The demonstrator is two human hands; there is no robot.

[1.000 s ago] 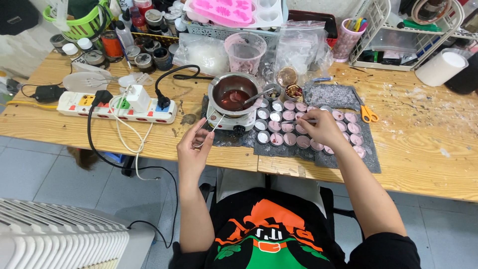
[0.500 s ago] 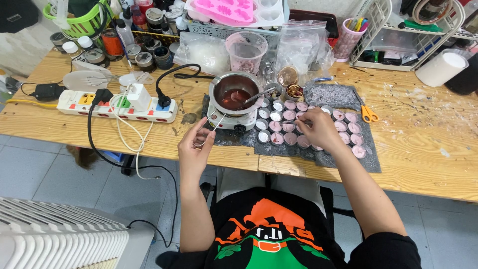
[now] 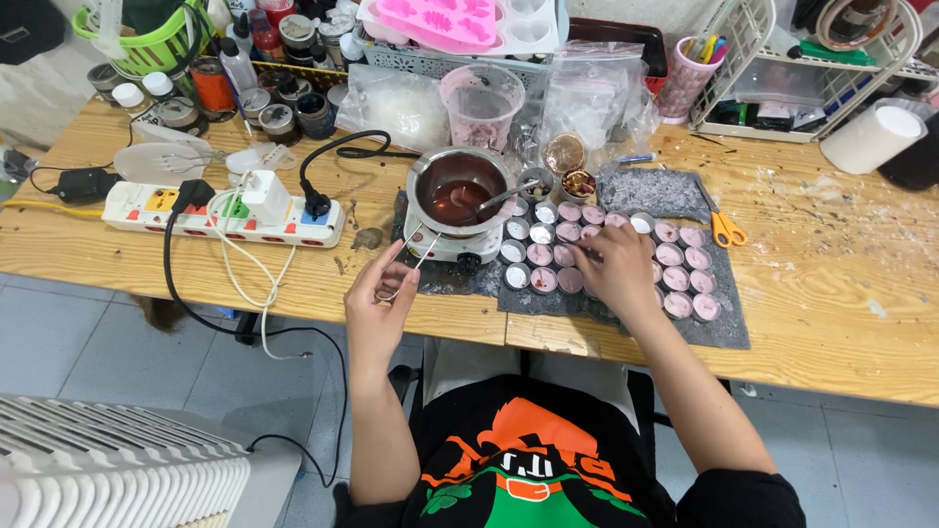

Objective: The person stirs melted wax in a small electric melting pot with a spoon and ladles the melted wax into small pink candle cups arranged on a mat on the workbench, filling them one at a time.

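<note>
Right hand (image 3: 618, 269) has slid left over the cups (image 3: 548, 256), grip unclear; left hand (image 3: 380, 298) pinches tongs (image 3: 409, 256)

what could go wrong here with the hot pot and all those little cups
The left hand holds a thin wire handle right beside the pot of dark red liquid on a small heater; a nudge might spill it. The right hand rests over the small round cups and could knock them. The power strip sits near any spill.

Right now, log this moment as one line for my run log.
left hand: holds pot's wire handle | right hand: fingertips on small round cups on dark mat | melting pot: on small hotplate, dark red liquid
</note>
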